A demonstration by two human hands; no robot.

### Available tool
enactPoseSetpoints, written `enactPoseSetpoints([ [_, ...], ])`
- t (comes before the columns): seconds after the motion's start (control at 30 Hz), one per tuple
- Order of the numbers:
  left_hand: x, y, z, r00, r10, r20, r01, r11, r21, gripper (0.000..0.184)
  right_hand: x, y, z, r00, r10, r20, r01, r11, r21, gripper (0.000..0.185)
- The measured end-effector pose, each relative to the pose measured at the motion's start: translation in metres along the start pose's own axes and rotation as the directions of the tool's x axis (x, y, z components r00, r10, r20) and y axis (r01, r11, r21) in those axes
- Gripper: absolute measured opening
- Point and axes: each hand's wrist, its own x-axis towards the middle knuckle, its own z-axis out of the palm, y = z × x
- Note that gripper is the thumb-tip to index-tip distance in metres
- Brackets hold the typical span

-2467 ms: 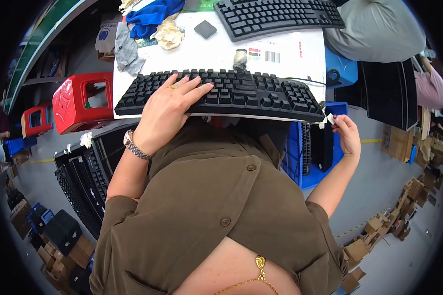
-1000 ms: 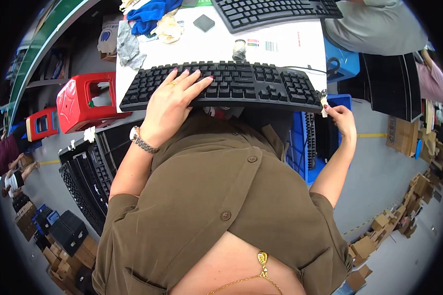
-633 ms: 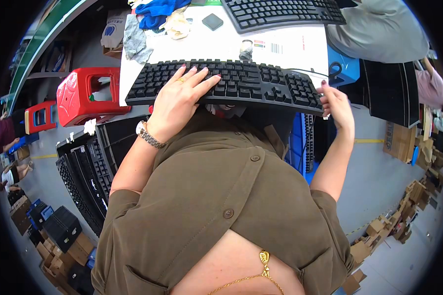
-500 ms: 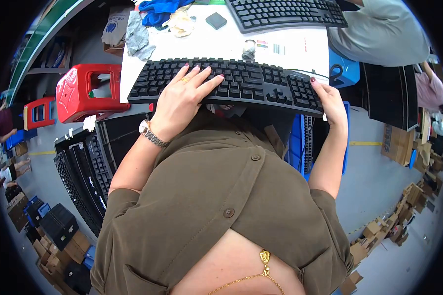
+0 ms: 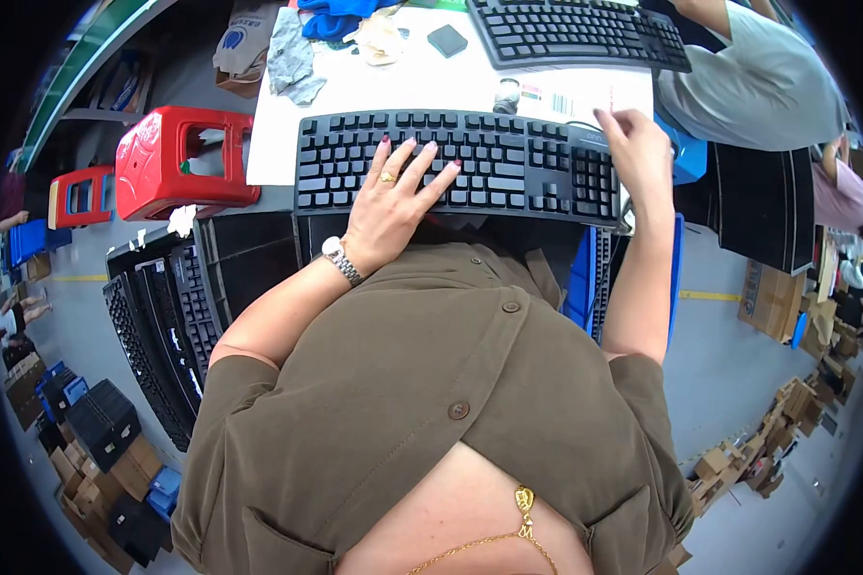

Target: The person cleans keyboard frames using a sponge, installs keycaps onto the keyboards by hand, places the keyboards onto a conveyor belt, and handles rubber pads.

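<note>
A black full-size keyboard (image 5: 508, 182) lies across the front edge of the white table (image 5: 422, 81). My left hand (image 5: 388, 206) rests on its left-middle keys, fingers spread apart, a ring on one finger and a watch on the wrist. At the keyboard's upper right corner is my right hand (image 5: 641, 153), just above the number pad. Its fingers are curled inward, and whatever they may hold is hidden. Part of a dark cable shows behind that corner. A small jar-like item (image 5: 507, 94) stands behind the keyboard.
Another black keyboard (image 5: 575, 38) lies at the table's far side, near a co-worker's grey sleeve (image 5: 758, 77). A grey cloth (image 5: 295, 59) and small dark square (image 5: 447, 40) lie behind. Red stool (image 5: 177, 163) at left; keyboards stand upright in a bin (image 5: 153, 335) below.
My right hand has let go of the keyboard's right edge and moved up to its top corner, fingers curling. The keyboard has levelled, its keys facing me more. My left hand stays on the keys.
</note>
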Motion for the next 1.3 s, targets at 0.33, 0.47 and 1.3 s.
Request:
enactPoseSetpoints([
  [0.33, -0.007, -0.01, 0.008, 1.0, 0.003, -0.002, -0.003, 1.0, -0.014, 0.063, 0.029, -0.115, 0.083, 0.867, -0.496, 0.045, 0.492, 0.867, 0.079, 0.049],
  [0.47, 0.0, -0.009, 0.008, 1.0, 0.026, 0.012, -0.026, 0.999, -0.028, 0.064, 0.038, -0.137, 0.084, 0.786, -0.617, -0.039, 0.615, 0.775, 0.147, 0.043],
  [1.3, 0.019, -0.036, 0.017, 0.997, -0.001, 0.078, 0.021, 0.966, -0.257, 0.062, 0.382, -0.062, 0.084, 0.871, -0.482, 0.1, 0.454, 0.708, -0.541, 0.033],
])
